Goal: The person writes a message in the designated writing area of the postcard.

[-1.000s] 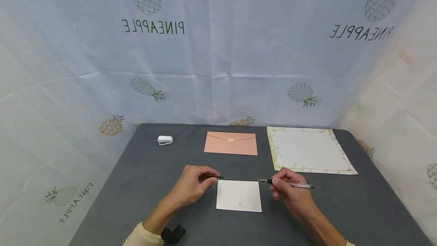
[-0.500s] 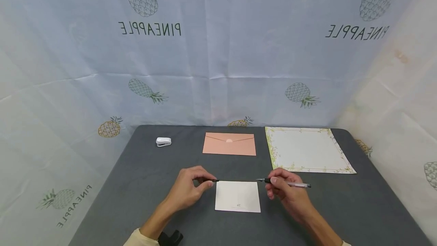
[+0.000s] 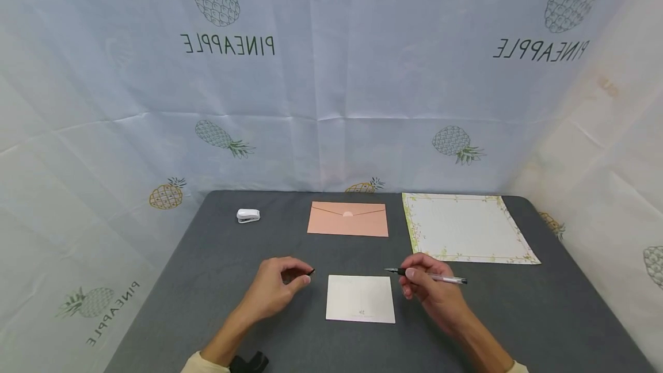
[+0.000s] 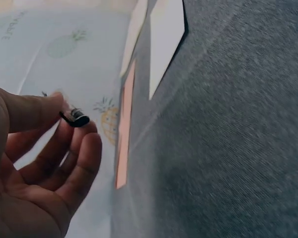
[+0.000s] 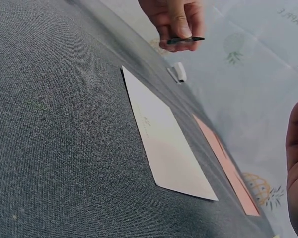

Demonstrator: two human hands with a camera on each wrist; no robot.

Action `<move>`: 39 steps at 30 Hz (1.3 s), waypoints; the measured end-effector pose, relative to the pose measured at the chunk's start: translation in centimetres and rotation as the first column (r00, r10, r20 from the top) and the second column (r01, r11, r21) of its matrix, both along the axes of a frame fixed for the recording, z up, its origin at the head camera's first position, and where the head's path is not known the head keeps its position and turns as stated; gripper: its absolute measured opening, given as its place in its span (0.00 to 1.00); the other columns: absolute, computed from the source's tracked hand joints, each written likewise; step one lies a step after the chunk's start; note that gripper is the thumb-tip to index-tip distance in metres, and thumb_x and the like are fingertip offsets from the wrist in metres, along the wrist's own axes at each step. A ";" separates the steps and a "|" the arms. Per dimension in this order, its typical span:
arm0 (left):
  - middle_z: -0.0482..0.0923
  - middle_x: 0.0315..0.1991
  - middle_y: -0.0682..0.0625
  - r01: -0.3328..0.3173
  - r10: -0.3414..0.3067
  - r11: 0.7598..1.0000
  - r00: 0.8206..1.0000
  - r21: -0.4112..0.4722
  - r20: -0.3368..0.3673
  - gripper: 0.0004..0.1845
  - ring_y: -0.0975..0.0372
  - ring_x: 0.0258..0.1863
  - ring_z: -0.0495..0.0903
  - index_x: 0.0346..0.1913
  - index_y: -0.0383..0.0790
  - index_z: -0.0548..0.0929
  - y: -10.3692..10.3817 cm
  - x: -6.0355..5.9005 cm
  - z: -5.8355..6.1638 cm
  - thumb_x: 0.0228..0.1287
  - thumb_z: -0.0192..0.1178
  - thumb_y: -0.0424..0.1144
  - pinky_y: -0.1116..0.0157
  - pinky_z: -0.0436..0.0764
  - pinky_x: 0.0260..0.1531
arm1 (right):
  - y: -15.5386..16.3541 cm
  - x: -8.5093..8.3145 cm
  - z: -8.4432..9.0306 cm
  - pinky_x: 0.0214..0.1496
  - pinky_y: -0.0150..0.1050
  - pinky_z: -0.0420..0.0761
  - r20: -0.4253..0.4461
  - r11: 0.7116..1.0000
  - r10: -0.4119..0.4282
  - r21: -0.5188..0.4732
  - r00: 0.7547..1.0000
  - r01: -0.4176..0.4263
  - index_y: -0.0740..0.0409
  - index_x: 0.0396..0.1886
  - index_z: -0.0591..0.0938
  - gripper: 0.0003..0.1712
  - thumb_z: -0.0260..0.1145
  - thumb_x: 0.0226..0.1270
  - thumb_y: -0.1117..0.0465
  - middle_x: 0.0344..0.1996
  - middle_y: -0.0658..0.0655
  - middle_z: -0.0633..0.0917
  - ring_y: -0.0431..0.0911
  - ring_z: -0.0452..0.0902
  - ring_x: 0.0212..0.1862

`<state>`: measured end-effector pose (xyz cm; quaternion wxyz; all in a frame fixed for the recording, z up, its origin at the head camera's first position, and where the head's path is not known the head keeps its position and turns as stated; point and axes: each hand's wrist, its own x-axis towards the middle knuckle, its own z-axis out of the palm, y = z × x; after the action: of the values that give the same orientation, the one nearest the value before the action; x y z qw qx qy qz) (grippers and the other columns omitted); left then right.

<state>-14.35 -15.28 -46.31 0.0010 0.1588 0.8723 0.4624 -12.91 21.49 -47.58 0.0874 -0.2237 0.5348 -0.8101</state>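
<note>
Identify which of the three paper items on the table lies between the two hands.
The small white card; the pink envelope and green-bordered sheet lie farther back.

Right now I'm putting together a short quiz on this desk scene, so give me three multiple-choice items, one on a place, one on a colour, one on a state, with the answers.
1. Where does the white stapler lie on the grey table?
A. far left, left of the envelope
B. on the bordered sheet
C. between the two hands

2. What colour is the envelope?
A. green
B. salmon pink
C. black

3. What state is the pen in?
A. capped, lying on the card
B. uncapped, held by the right hand
C. tucked in the envelope

Answers:
1. A, the head view shows it alone at the far left.
2. B, it lies pink beside the green-bordered sheet.
3. B, the right hand grips the pen with its bare tip showing, while the left hand pinches the black cap apart from it, left of the white card.
</note>
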 end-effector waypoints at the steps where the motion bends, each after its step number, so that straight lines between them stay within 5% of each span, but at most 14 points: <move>1: 0.92 0.41 0.56 -0.011 0.011 1.000 1.000 -0.001 0.014 0.05 0.69 0.36 0.86 0.45 0.42 0.94 -0.2 0.0 -0.1 0.69 0.75 0.32 0.68 0.87 0.41 | 0.0 0.0 0.0 0.42 0.28 0.88 -0.003 1.000 -0.001 0.006 1.000 0.001 0.55 0.53 0.85 0.20 0.50 0.85 0.76 0.40 0.49 0.92 0.36 0.88 0.40; 10: 0.92 0.37 0.54 -0.097 0.093 0.995 0.987 0.023 0.129 0.03 0.67 0.32 0.87 0.42 0.38 0.93 -1.7 0.4 -1.0 0.67 0.75 0.31 0.69 0.86 0.37 | -0.1 -0.3 -0.3 0.42 0.28 0.87 0.010 1.000 -0.005 0.020 1.000 0.005 0.55 0.53 0.85 0.19 0.52 0.85 0.76 0.40 0.49 0.92 0.36 0.87 0.39; 26: 0.90 0.29 0.52 -0.231 0.239 0.971 0.947 -0.062 0.216 0.02 0.63 0.26 0.87 0.40 0.37 0.92 -3.1 0.6 -1.7 0.67 0.75 0.28 0.67 0.85 0.26 | -0.5 -0.4 -0.6 0.42 0.28 0.87 0.059 1.000 -0.004 0.028 0.998 0.002 0.55 0.52 0.85 0.17 0.53 0.85 0.74 0.39 0.48 0.91 0.36 0.86 0.38; 39: 0.87 0.25 0.56 -0.270 0.315 0.914 0.943 -0.303 0.109 0.05 0.66 0.25 0.81 0.34 0.40 0.92 -3.2 0.7 -1.4 0.61 0.80 0.32 0.63 0.81 0.27 | -0.8 -0.3 -0.7 0.42 0.28 0.87 0.095 0.999 0.013 0.051 0.995 -0.017 0.54 0.51 0.86 0.16 0.54 0.86 0.73 0.38 0.48 0.91 0.36 0.85 0.36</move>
<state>-13.62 -18.51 -47.69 0.0224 -0.0120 0.9406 0.3384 -13.18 20.74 -48.28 0.1245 -0.1869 0.5491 -0.8050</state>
